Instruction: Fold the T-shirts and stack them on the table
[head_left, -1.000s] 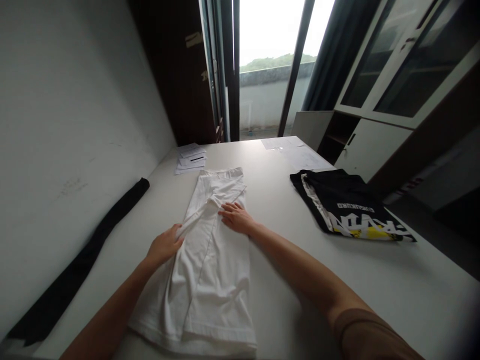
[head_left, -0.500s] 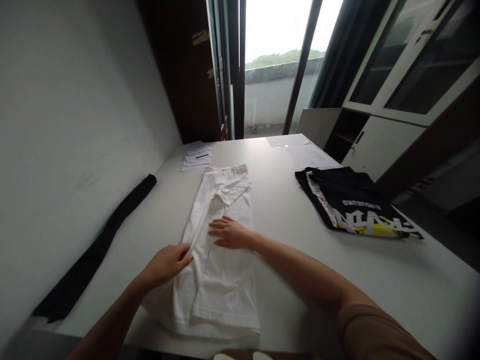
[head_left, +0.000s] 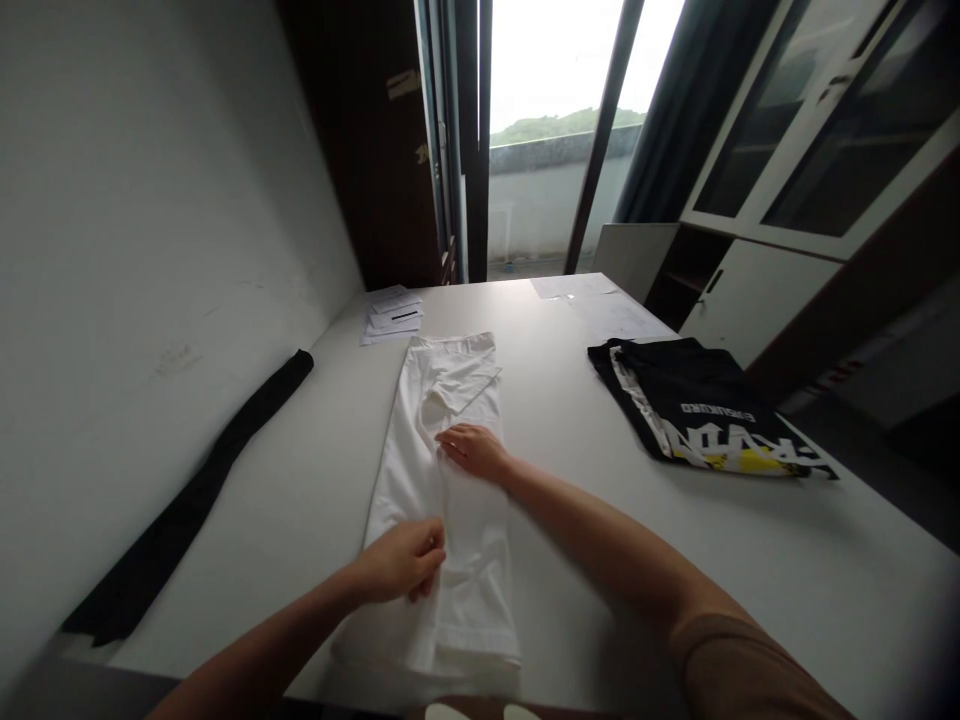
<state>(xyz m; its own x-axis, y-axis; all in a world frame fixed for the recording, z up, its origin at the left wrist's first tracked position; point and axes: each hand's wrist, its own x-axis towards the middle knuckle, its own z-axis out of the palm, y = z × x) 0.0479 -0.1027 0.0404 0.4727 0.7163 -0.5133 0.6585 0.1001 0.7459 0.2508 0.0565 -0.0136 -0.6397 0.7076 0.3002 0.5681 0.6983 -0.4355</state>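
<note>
A white T-shirt lies lengthwise on the table, folded narrow, with a sleeve laid across its far part. My left hand is closed, its fingers curled on the fabric of a lengthwise fold near the shirt's lower half. Farther up, my right hand has its fingertips pinched at the same fold, just below the sleeve. The cloth between both hands forms a raised edge running along the shirt's middle. My right palm hides part of the shirt's right side.
A folded black garment with white and yellow print lies on the right of the white table. Along the left wall stretches a long black strip of cloth. Papers lie at the far left, more sheets at the far right.
My left hand has moved right, bringing the shirt's left layer inward over the middle. My right hand has shifted slightly right and up, its spread fingers now drawn together at the fold.
</note>
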